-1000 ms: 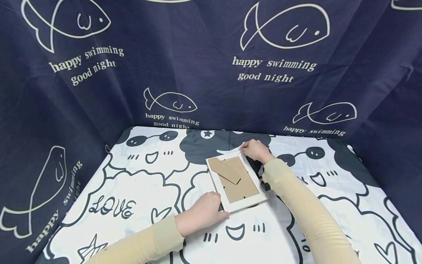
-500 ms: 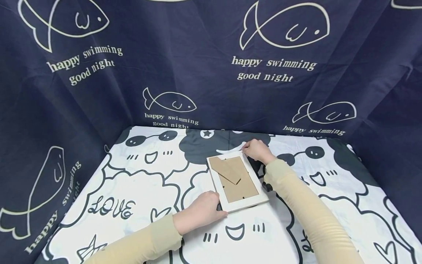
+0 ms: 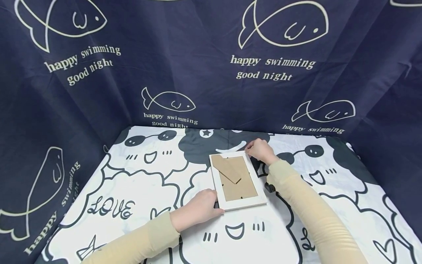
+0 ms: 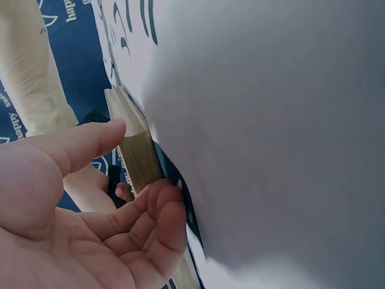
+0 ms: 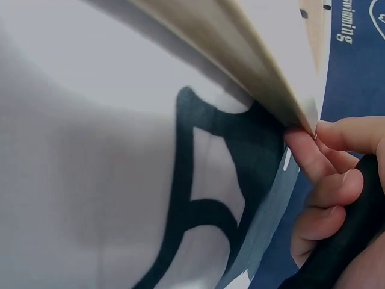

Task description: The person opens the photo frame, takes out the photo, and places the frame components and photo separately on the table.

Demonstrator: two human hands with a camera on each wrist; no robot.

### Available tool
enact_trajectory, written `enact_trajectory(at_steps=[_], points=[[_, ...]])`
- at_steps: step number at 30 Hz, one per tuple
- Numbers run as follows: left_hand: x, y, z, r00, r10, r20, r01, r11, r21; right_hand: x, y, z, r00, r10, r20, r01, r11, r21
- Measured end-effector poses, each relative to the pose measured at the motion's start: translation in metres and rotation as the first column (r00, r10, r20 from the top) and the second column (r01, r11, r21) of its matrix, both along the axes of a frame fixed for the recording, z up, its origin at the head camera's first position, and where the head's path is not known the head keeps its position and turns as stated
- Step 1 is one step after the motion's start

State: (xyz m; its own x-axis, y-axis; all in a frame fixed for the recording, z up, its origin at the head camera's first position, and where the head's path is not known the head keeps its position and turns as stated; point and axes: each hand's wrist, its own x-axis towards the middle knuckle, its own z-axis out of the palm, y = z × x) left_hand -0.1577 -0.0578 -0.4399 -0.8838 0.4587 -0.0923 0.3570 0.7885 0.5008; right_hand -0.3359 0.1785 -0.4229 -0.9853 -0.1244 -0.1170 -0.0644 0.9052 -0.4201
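A white picture frame (image 3: 261, 200) lies back side up on the cloth, its brown backing board (image 3: 240, 190) and flat stand leg (image 3: 227, 167) showing. My left hand (image 3: 197, 207) holds the near left corner. In the left wrist view, the thumb (image 4: 102, 141) is on the white face, while curled fingers (image 4: 165, 211) meet the wooden side low down. At the far right corner, my right hand (image 3: 260, 151) pinches the frame between thumb and forefinger. The right wrist view shows that thumb (image 5: 346, 133) at the corner and the other fingers curled in.
A white cloth (image 3: 132, 227) with black cartoon drawings covers the table. Dark blue curtains (image 3: 211, 66) with fish prints stand behind it and at both sides. A small black object (image 3: 269, 187) shows under the right wrist.
The picture frame has turned slightly clockwise in the head view, its far edge shifting right and its near right corner left. Both hands keep their corners; the right has moved slightly right.
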Motion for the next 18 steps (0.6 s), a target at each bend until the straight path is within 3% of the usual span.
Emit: enact_trajectory(at_steps=[8, 18], points=[[-0.003, -0.004, 0.001, 1.0, -0.015, 0.025, 0.014, 0.999, 0.041, 0.003, 0.006, -0.001, 1.0, -0.011, 0.0, 0.011, 1.0, -0.015], [-0.005, -0.009, 0.004, 1.0, -0.009, 0.028, 0.009, 1.0, 0.006, 0.009, 0.014, -0.002, 1.0, -0.014, 0.019, 0.015, 0.999, -0.041]])
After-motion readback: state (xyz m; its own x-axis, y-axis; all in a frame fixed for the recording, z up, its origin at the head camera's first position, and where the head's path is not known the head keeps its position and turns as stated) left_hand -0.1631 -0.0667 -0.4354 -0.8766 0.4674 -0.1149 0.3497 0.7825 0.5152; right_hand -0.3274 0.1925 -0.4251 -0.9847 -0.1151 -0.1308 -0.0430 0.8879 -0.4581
